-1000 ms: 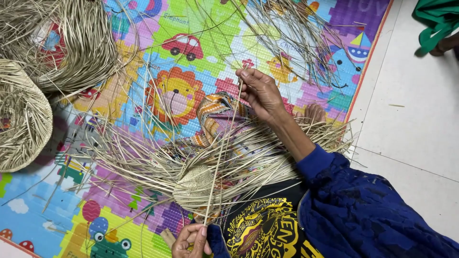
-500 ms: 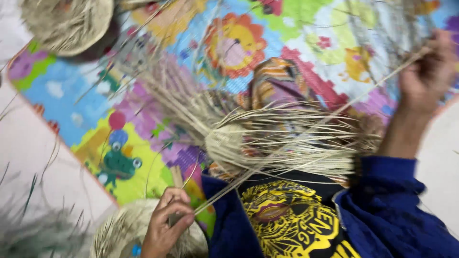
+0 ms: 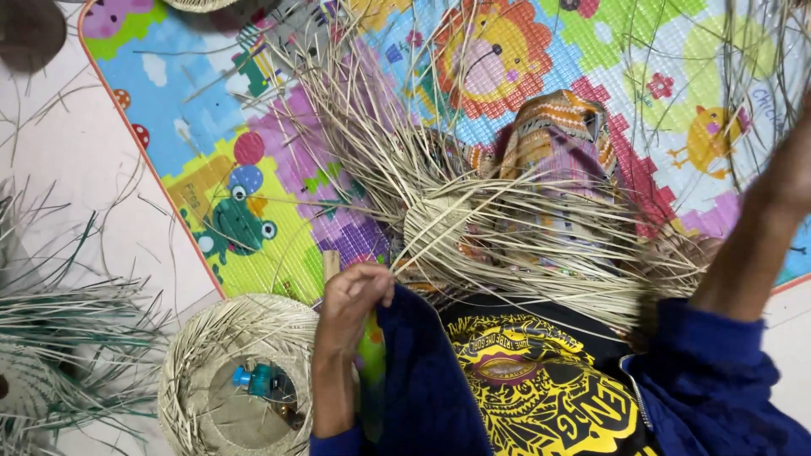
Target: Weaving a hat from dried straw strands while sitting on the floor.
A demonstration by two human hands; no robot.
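Observation:
A half-woven straw piece [image 3: 435, 226], a small round disc with many loose strands fanning out, rests on my lap over a patterned orange cloth [image 3: 562, 135]. My left hand [image 3: 351, 308] is just below and left of the disc, its fingers pinched shut on a straw strand [image 3: 405, 262] that leads up into the weave. My right hand [image 3: 790, 169] is raised at the right edge, blurred and partly out of frame. Its fingers do not show. My blue sleeves and a yellow printed shirt fill the bottom.
A finished woven straw bowl shape [image 3: 190, 371] with small blue items inside sits at bottom left. Greenish straw bundles [image 3: 59, 338] lie at the left edge. A colourful play mat [image 3: 228, 160] covers the floor; pale tiles [image 3: 76, 169] border it.
The view has swung left and down. My right hand has risen further to the right edge. My left hand has stayed pinched by the woven disc.

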